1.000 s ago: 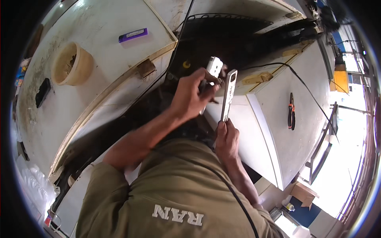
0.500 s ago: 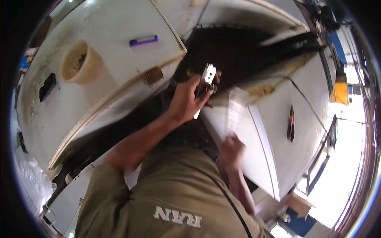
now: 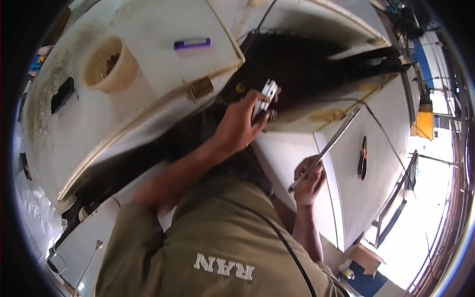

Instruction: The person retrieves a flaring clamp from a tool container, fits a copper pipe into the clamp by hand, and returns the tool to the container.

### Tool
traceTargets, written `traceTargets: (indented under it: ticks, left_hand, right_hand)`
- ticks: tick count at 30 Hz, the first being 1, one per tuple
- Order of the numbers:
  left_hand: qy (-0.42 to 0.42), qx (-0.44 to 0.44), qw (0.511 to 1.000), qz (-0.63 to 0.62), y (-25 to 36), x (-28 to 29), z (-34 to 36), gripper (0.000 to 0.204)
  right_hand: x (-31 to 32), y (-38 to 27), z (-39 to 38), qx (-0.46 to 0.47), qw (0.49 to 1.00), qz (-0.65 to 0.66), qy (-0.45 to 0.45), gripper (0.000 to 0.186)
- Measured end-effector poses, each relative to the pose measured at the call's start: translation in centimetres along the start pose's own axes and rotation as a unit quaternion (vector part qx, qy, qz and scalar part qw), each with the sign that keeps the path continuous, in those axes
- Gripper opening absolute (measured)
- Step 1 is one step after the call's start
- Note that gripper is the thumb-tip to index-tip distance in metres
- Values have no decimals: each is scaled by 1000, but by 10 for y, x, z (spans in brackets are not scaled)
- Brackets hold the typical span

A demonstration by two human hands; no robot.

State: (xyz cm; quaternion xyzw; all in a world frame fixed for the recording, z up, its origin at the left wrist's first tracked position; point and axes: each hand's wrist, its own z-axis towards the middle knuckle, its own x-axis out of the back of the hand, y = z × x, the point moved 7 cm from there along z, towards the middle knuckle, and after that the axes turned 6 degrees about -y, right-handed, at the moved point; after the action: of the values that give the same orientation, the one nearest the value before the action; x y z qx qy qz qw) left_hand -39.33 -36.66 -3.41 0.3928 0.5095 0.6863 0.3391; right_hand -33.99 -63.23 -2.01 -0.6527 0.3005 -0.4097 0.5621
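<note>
My left hand (image 3: 237, 124) is closed around a small silver metal part (image 3: 267, 95) with holes in it. A little metal piece sticks out from its lower side, and my fingers hide the rest. In my right hand (image 3: 309, 182) a long, thin, flat metal bar (image 3: 339, 130) is gripped near its lower end. It slants up and to the right, apart from the silver part. Whether the bar's face is toothed like a file, I cannot tell. Pliers (image 3: 363, 159) with red and black handles lie to the right of that hand.
On the left white surface (image 3: 158, 74) stand a cream plastic tub (image 3: 123, 74) with small pieces inside, a purple box (image 3: 192, 43) and a black block (image 3: 62, 95). A dark cable (image 3: 383, 127) crosses the right white surface (image 3: 354, 203). Between the surfaces lies a dark gap (image 3: 282, 64).
My right hand has moved up and to the right, and the bar has turned from nearly upright to a rightward slant. My left hand and the silver part have shifted slightly right.
</note>
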Motion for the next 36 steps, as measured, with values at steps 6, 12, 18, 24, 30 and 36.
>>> traceTargets:
  ticks: [6, 12, 18, 24, 30, 36]
  left_hand:
    - [5, 24, 995, 96, -6, 23, -14, 50]
    - [-7, 35, 999, 11, -33, 32, -23, 58]
    - [-166, 226, 959, -28, -53, 5, -20, 61]
    - [-159, 300, 922, -184, -50, -24, -8, 53]
    - [-50, 230, 895, -379, -17, -13, 20, 46]
    - [-49, 20, 998, -27, 44, -38, 90, 37]
  right_hand:
    - [-16, -53, 74, 16, 994, -67, -89, 47]
    - [-140, -170, 195, 304, 895, -292, -145, 51]
    - [-338, -176, 309, 254, 768, -466, -359, 54]
    - [-366, -153, 301, 327, 774, -450, -302, 50]
    - [-151, -172, 234, 285, 859, -384, -185, 38]
    - [-41, -8, 139, -174, 968, 36, -177, 61]
